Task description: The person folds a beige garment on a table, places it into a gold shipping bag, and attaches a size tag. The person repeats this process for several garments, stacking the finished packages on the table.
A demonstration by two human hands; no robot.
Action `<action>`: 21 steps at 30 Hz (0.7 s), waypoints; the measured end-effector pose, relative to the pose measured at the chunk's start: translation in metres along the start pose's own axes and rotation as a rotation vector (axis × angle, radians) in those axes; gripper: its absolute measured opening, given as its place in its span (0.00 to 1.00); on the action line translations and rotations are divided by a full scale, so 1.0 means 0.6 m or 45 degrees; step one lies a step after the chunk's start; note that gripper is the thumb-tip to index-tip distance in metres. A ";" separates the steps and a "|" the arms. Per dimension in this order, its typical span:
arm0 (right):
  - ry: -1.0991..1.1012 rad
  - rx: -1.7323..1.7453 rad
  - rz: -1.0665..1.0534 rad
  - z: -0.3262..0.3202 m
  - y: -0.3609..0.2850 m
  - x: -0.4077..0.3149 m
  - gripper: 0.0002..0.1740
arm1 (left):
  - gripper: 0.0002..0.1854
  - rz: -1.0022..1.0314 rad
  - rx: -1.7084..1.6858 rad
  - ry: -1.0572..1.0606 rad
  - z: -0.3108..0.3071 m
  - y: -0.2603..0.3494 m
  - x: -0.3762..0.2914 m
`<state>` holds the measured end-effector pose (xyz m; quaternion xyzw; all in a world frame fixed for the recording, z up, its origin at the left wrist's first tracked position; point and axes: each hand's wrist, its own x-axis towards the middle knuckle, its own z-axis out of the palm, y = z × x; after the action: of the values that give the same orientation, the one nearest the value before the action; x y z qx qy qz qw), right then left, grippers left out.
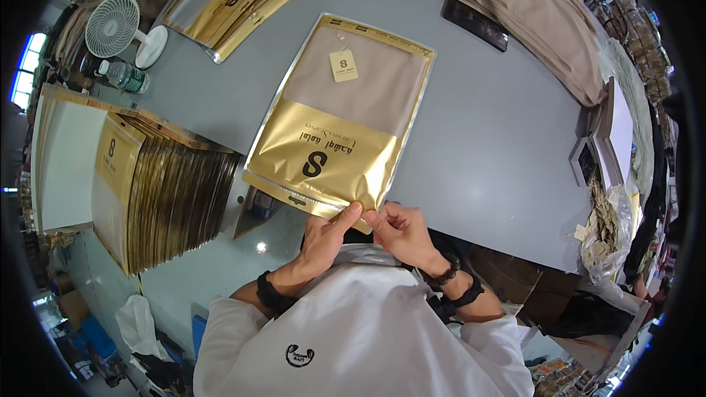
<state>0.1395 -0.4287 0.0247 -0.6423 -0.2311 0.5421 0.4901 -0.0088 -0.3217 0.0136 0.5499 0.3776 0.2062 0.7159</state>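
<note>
A gold plastic zip pouch [342, 116] with a clear window lies on the grey table [474, 165], its near end at the table's front edge. Through the window show beige folded fabric [375, 85] and a cream hang tag [343, 63]. My left hand [326, 234] pinches the pouch's near edge between thumb and fingers. Right beside it, my right hand [401, 231] grips the near right corner, thumb on top. The two thumbs almost meet at the seal strip. Fingers under the pouch are partly hidden.
Flat gold pouches [231, 5] lie at the back left, near a white fan [114, 25] and a water bottle [126, 76]. A box [69, 127] packed with upright pouches [171, 187] stands left. Beige cloth [529, 27], a phone [474, 23] and a plastic bag of tags [604, 237] are rightward.
</note>
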 end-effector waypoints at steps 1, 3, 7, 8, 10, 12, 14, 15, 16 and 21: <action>-0.012 0.023 -0.026 -0.005 -0.002 -0.003 0.21 | 0.15 -0.036 -0.091 0.062 -0.002 0.001 0.001; -0.002 -0.026 -0.042 -0.019 -0.007 -0.009 0.21 | 0.14 -0.066 -0.225 0.221 -0.013 0.004 0.011; 0.060 -0.077 0.059 -0.083 -0.025 -0.034 0.19 | 0.14 -0.074 -0.406 0.454 -0.096 0.026 0.047; 0.057 -0.041 0.047 -0.096 -0.029 -0.035 0.19 | 0.14 -0.034 -0.376 0.397 -0.117 0.031 0.051; 0.113 0.002 0.104 -0.114 -0.034 -0.029 0.18 | 0.14 -0.029 -0.329 0.311 -0.137 0.030 0.055; 0.209 0.138 0.027 -0.124 -0.038 -0.013 0.17 | 0.13 -0.066 -0.301 0.221 -0.131 0.019 0.054; 0.365 0.277 -0.096 -0.131 -0.044 0.011 0.15 | 0.13 -0.082 -0.194 0.068 -0.116 0.010 0.051; 0.461 0.341 -0.146 -0.130 -0.045 0.023 0.15 | 0.15 -0.141 -0.070 -0.001 -0.104 0.006 0.047; 0.514 0.402 -0.261 -0.133 -0.049 0.034 0.16 | 0.15 -0.169 0.027 -0.092 -0.092 0.003 0.043; 0.445 0.628 -0.160 -0.134 -0.065 0.063 0.21 | 0.18 -0.293 -0.132 -0.266 -0.039 0.002 0.039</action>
<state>0.2343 -0.4121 0.0358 -0.5718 -0.0440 0.4316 0.6963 -0.0121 -0.2900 0.0051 0.4837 0.3504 0.0837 0.7977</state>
